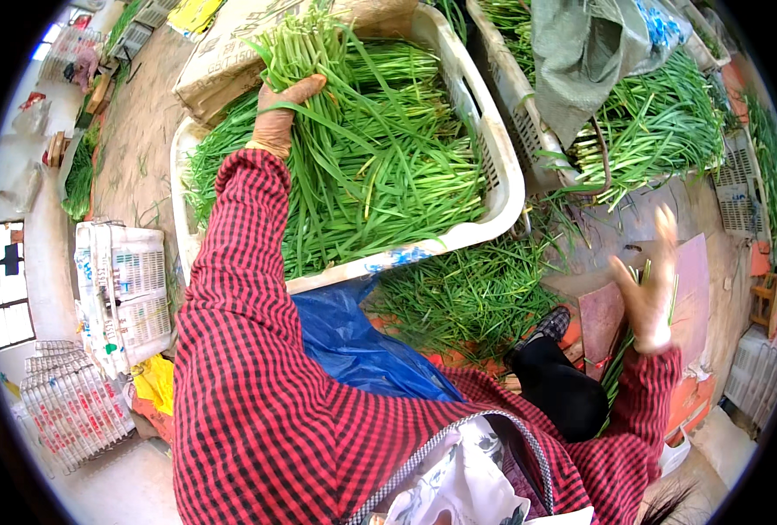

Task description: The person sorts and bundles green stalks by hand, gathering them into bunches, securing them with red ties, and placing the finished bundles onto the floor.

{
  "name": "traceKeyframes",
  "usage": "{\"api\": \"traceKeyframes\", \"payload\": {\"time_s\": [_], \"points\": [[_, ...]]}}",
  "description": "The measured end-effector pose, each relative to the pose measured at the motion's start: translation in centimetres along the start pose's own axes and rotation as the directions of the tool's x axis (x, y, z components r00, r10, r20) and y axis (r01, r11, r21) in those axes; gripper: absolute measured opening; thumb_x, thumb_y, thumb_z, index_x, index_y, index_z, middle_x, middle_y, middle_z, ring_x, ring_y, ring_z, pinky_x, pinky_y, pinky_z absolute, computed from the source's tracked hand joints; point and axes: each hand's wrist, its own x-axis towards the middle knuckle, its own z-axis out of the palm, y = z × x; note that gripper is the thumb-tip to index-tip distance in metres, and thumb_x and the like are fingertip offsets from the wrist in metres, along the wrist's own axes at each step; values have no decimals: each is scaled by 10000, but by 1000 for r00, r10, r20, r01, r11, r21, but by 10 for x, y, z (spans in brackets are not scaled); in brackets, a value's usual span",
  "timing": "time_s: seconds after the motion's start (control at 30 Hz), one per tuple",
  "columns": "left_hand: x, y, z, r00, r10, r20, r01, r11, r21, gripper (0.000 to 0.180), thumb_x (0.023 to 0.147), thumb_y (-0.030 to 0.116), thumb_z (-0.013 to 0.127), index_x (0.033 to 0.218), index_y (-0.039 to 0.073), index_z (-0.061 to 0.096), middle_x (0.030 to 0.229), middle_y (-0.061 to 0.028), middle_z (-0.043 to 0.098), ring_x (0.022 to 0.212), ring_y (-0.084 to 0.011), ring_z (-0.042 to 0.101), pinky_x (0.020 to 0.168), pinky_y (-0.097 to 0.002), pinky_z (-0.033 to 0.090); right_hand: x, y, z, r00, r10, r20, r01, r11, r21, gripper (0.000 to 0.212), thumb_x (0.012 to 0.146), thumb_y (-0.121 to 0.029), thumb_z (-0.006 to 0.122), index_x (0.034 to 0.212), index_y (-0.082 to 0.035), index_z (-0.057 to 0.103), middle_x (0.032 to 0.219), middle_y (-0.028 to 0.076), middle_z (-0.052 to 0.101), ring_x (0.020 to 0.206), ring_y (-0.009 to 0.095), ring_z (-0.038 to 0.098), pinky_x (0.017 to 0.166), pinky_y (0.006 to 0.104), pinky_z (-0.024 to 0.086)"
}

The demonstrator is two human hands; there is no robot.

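My left hand [283, 109] is wrapped round a bunch of garlic chives [305, 48], its pale cut ends at the top. The bunch lies at the far left of a white plastic crate [493, 223] heaped with more green chives [388, 166]. To the right, away from the crate, my right hand [651, 289] is raised with thumb and fingers apart. A few green stalks show beside its palm and below the wrist; whether they touch the hand, I cannot tell.
A cardboard box [222, 74] leans over the crate's far left corner. Another crate of chives [660, 122] stands right, partly under a grey sack [581, 52]. Loose chives [476, 289] cover the floor by my shoe. Blue plastic sheeting [344, 341] lies in front; white crates [121, 289] are stacked left.
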Motion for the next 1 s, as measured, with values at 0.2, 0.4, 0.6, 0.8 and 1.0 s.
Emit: {"api": "traceKeyframes", "payload": {"time_s": [0.2,0.4,0.6,0.8,1.0], "points": [[-51,12,19,993,110,50,-107,993,-58,434,742,112,845,1121,36,646,1020,-67,712,906,-151,676,849,-288,544,148,-167,121,891,-408,200,200,747,635,1335,629,-446,884,1497,116,40,1561,329,119,1483,378,125,1212,386,131],[-66,5,5,973,196,124,-205,976,69,445,773,171,836,1140,43,619,1020,-29,693,901,-116,646,800,-259,527,206,-265,198,886,-433,165,-46,273,961,1312,676,-355,896,1541,-31,-37,1541,215,263,1417,295,295,1177,415,241],[-111,13,-22,908,364,207,-419,800,429,337,857,47,665,1187,35,596,1164,-70,650,1101,-224,605,959,-356,469,159,-335,201,910,-413,-36,181,318,931,998,711,-174,871,1495,-110,256,1406,78,486,1279,180,482,1101,348,411],[-195,-16,-94,832,259,490,-491,-63,869,382,875,162,651,1238,65,585,1238,-68,613,1165,-289,563,1022,-451,411,103,-395,152,836,-460,-300,509,444,738,621,572,-258,821,1110,-77,567,978,136,604,939,349,615,870,419,509],[-217,-1,-90,883,357,304,-409,269,872,339,863,144,664,1188,59,611,1180,-76,633,1108,-273,588,988,-425,444,56,-448,36,639,-617,-460,643,99,760,671,568,-277,814,1146,-51,558,972,153,603,923,346,623,836,440,518]]}}
